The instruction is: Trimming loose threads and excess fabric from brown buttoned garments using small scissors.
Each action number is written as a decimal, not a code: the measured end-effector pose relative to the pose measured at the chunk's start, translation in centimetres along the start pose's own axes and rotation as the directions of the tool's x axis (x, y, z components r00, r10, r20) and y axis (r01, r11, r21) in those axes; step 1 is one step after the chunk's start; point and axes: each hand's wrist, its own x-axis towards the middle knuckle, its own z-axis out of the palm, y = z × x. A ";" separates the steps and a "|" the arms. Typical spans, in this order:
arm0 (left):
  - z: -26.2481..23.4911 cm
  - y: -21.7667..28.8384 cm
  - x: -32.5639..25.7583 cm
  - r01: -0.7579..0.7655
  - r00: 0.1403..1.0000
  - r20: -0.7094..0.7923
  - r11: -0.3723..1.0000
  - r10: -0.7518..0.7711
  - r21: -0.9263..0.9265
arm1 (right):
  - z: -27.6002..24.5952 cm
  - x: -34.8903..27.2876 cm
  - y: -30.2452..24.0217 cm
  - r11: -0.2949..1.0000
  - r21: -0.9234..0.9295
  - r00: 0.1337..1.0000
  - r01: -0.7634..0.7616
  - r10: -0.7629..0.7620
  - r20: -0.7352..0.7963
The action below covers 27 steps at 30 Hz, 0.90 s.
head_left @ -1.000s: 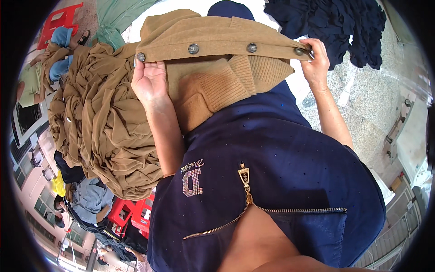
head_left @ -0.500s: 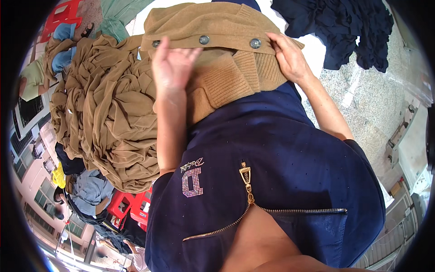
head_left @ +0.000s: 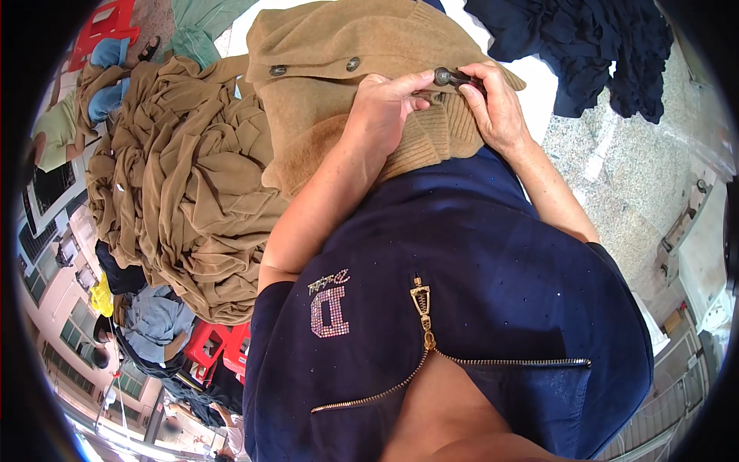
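Note:
A tan knitted cardigan [head_left: 308,100] lies across my lap with its button band facing me. Two of its dark round buttons, one at the left [head_left: 278,70] and one in the middle [head_left: 353,64], lie flat on the knit. My left hand [head_left: 381,108] pinches the band beside the rightmost button [head_left: 442,76], which stands raised. On the other side of that button, my right hand [head_left: 499,108] has its fingers closed round a small, slim dark tool [head_left: 467,82]. The tool's tip is against or very near the button; its exact kind is unclear. Ribbed knit shows below both hands.
A large heap of tan knitwear [head_left: 192,185] rises at my left. Dark navy garments [head_left: 577,46] are piled at the far right, past a white surface [head_left: 541,77]. Red plastic stools [head_left: 206,343] stand at the lower left. Another person [head_left: 58,135] sits at the far left.
My left hand has moved right, from the band's left part to the rightmost button. My right hand has closed, and the dark tool now shows in it. The button has been lifted.

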 end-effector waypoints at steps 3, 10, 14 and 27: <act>-0.1 -0.1 -0.1 0.007 1.000 0.026 1.000 -0.007 -0.029 | -0.2 0.0 -0.1 0.993 -0.098 0.995 0.069 -0.075 -0.059; -0.1 0.2 0.1 0.013 1.000 0.006 0.999 -0.013 -0.050 | -0.7 0.5 -0.3 0.911 -0.330 0.952 0.248 -0.292 -0.091; 0.0 0.2 0.0 0.011 1.000 0.009 0.999 -0.011 -0.047 | -0.5 0.7 -0.4 0.889 -0.365 0.940 0.278 -0.329 -0.086; -0.2 -0.1 0.1 0.012 1.000 0.025 1.000 -0.013 0.017 | -0.1 0.5 -0.5 0.921 -0.319 0.962 0.223 -0.261 -0.082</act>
